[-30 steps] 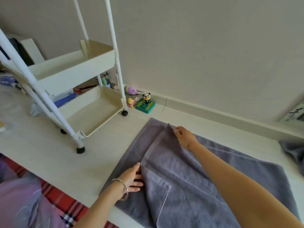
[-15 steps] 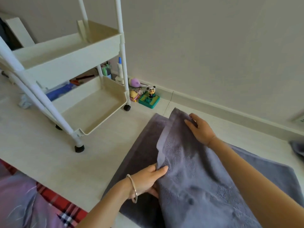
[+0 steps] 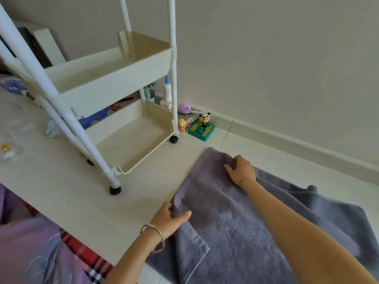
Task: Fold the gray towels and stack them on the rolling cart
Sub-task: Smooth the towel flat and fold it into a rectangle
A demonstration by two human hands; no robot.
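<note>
A gray towel (image 3: pixel 229 224) lies on the pale floor, its upper layer folded over the lower one with the edges meeting at the left. My left hand (image 3: pixel 169 219) pinches the near left corner, thumb on top. At the far left corner my right hand (image 3: pixel 241 168) grips the doubled edge with curled fingers. The cream rolling cart (image 3: pixel 127 80) stands to the left; both of its visible trays hold nothing.
Small toys, among them a panda figure on a green base (image 3: pixel 202 128), sit by the wall behind the cart, with bottles (image 3: pixel 167 93). Red plaid and purple fabric (image 3: pixel 47 249) lies at the lower left. Another gray cloth (image 3: pixel 311 188) peeks out past my right arm.
Both hands carried the towel's upper layer leftward and laid it down, so its edge now meets the lower layer's left edge. The raised fold has flattened.
</note>
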